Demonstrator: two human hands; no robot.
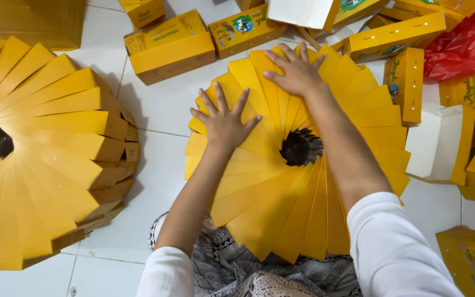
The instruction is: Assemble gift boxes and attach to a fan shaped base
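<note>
While the round fan of yellow flat boxes [281, 192] lies on the white floor [160, 104] before the knees, the left hand [224, 121] and right hand [298, 69] press flat, fingers spread, gripping nothing. Even pressure should keep the spiral tidy. A second stack [45, 148] sits left.

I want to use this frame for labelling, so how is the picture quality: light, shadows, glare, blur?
Head view: even, bright indoor light; soft shadows fall on the white floor tiles beside the yellow fan stacks. Both the left hand and right hand look sharp on the round fan of yellow flat boxes, with no motion blur. Mild sheen on the red plastic bag; the fan's centre hole is dark.
</note>
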